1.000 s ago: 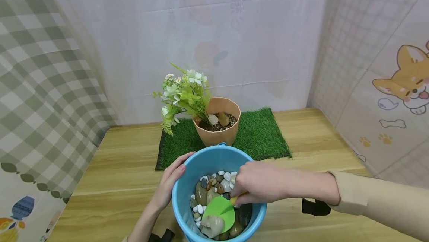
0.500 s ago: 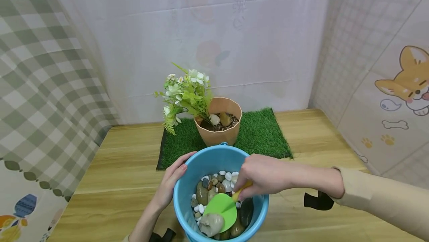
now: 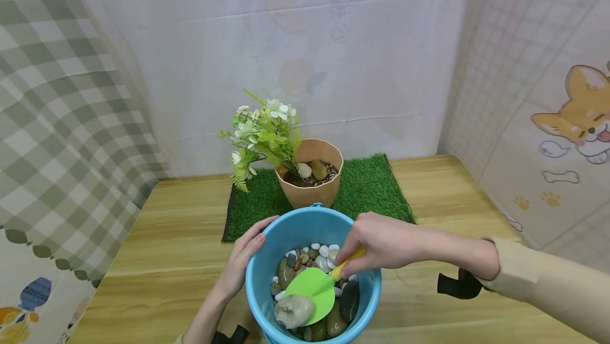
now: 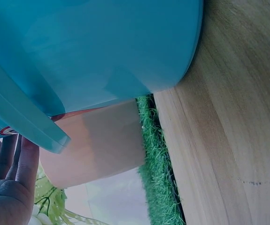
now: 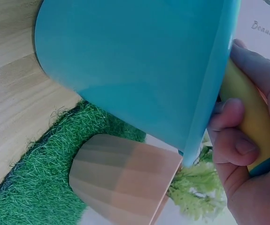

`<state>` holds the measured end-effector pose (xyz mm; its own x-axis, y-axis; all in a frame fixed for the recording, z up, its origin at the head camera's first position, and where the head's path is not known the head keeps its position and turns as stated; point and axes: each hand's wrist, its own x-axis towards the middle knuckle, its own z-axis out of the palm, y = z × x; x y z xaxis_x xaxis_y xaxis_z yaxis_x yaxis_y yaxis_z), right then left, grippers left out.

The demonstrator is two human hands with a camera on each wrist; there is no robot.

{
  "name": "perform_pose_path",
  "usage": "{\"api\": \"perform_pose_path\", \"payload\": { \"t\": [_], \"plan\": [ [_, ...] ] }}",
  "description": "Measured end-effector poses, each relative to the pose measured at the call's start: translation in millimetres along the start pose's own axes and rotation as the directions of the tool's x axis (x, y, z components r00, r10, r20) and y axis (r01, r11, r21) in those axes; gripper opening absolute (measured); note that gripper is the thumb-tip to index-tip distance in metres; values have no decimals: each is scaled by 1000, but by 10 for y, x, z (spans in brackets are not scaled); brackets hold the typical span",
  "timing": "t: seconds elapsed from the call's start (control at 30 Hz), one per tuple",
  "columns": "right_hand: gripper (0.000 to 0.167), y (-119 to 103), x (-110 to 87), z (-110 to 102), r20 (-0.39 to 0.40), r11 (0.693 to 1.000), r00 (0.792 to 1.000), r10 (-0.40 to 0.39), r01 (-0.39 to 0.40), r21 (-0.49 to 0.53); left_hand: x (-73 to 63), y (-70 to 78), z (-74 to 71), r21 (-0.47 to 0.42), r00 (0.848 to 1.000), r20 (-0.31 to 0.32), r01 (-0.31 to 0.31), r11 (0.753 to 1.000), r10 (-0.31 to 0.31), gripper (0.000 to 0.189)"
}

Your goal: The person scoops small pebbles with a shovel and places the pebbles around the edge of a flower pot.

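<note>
A blue bucket (image 3: pixel 305 226) stands at the front of the table with pebbles and stones in its bottom. My right hand (image 3: pixel 388 243) grips the yellow handle of a toy shovel (image 3: pixel 318 287), its fingers curled round it in the right wrist view. The green blade is inside the bucket, with a large pale grey stone (image 3: pixel 294 310) on its lower left part. Whether that stone also touches those beneath cannot be told. My left hand (image 3: pixel 236 262) rests against the bucket's left side, below the rim, with nearly straight fingers.
Behind the bucket, an orange-brown flowerpot (image 3: pixel 312 194) with soil, two stones and white-flowered greenery (image 3: pixel 262 135) sits on an artificial grass mat (image 3: pixel 374 190). Wooden tabletop (image 3: pixel 181 217) shows on both sides. Fabric curtains (image 3: pixel 381 69) enclose the back and sides.
My right hand has moved up and slightly right, so more of the shovel's handle shows. The pale stone has shifted left and up with the blade. My left hand stays on the bucket.
</note>
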<state>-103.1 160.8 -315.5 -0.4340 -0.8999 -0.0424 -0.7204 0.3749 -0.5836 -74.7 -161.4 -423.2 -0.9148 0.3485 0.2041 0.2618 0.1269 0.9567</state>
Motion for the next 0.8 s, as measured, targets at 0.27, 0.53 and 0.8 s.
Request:
{"api": "perform_pose_path", "payload": {
  "t": [0.27,0.53,0.8],
  "plan": [
    [19,22,-134,-83,-75,997,996,57,-53,56,-4,8,-1,-8,1000,-1,6,1000,-6,50],
    [18,46,-248,-166,-160,989,977,137,-128,68,-5,12,-4,11,1000,-3,10,1000,-10,51],
    [23,73,-321,-269,-209,980,959,192,-174,99,-12,15,2,17,1000,-8,13,1000,-13,50]
  ]
}}
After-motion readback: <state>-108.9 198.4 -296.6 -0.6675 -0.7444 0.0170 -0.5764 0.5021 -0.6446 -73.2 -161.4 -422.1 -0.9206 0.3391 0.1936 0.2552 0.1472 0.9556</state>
